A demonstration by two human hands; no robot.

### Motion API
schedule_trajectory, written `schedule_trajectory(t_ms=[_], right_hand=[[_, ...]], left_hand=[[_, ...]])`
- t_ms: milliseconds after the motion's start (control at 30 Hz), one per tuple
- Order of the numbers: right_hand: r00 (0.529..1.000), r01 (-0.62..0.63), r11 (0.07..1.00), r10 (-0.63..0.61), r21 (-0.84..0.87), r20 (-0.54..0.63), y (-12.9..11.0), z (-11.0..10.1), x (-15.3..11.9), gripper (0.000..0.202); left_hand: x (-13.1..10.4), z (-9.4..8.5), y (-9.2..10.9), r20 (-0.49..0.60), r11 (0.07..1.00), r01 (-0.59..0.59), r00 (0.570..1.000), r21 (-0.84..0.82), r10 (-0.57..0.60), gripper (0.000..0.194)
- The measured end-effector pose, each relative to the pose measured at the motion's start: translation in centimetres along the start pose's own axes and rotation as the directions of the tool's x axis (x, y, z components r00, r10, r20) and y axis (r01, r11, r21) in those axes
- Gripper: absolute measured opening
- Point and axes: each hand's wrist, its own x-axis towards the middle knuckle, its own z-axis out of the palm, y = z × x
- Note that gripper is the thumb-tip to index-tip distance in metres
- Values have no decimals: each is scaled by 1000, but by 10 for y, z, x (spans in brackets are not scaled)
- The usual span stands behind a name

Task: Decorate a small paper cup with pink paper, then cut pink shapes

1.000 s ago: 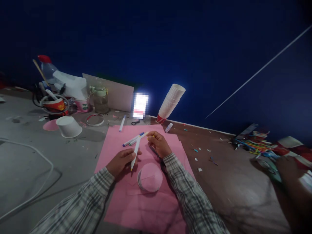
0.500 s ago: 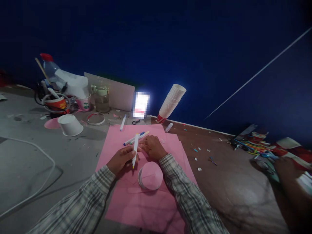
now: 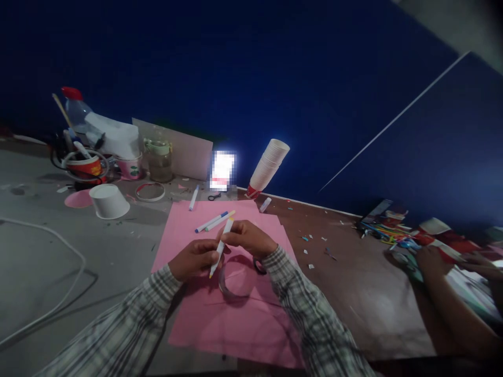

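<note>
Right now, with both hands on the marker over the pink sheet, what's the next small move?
Probably pull the cap off: the left hand grips the marker low on its barrel, the right hand pinches its upper end, and the tape ring lies just below on the pink paper.

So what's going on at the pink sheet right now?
A person in a checked shirt holds a white marker in both hands above the pink paper sheet: the left hand grips its lower part and the right hand its upper end. A ring-shaped band lies on the sheet just below the hands, with two more markers farther up. At the right, another person's hand is among coloured craft supplies.
</note>
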Motion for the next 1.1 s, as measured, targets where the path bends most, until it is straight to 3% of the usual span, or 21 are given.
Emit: schedule_trajectory(t_ms=[67, 133, 200, 267, 333, 433, 533, 633, 800, 933, 1100], right_hand=[[991, 64, 994, -53, 87, -123, -4, 0, -4, 22], [932, 201, 965, -136, 168, -335, -8, -4, -17, 19], [797, 388, 908, -244, 158, -553, -8, -9, -36, 18], [666, 477, 875, -302, 78, -682, -1, -12, -58, 17], [600, 492, 869, -297, 49, -743, 11, -12, -76, 15], [571, 496, 864, -256, 80, -780, 34, -3, -90, 12], [570, 510, 853, -241, 109, -786, 52, 11, -88, 13], [540, 529, 841, -232, 112, -809, 66, 27, -80, 21], [520, 459, 888, -274, -6, -809, 83, 44, -76, 25], [466, 454, 883, -347, -117, -814, 90, 45, -80, 24], [354, 457, 877, -332, -149, -874, 86, 37, -85, 14]], left_hand=[[2, -6, -3, -59, 991, -131, 990, 19, 132, 55], [4, -13, -5, -124, 966, -250, 958, 72, 258, 67], [3, -19, -10, -96, 940, -279, 949, 199, 302, 79], [1, -21, -17, 16, 894, -305, 948, 329, 318, 91], [-2, -17, -27, 143, 838, -358, 934, 412, 328, 100], [-5, -7, -43, 225, 739, -402, 915, 541, 334, 109], [-5, 0, -54, 200, 681, -375, 924, 629, 325, 116], [-4, 1, -58, 186, 671, -351, 933, 653, 307, 119], [-4, 0, -59, 184, 681, -345, 936, 646, 300, 123], [-6, 6, -68, 184, 706, -347, 936, 617, 300, 127], [-10, 14, -79, 61, 734, -271, 952, 622, 300, 143]])
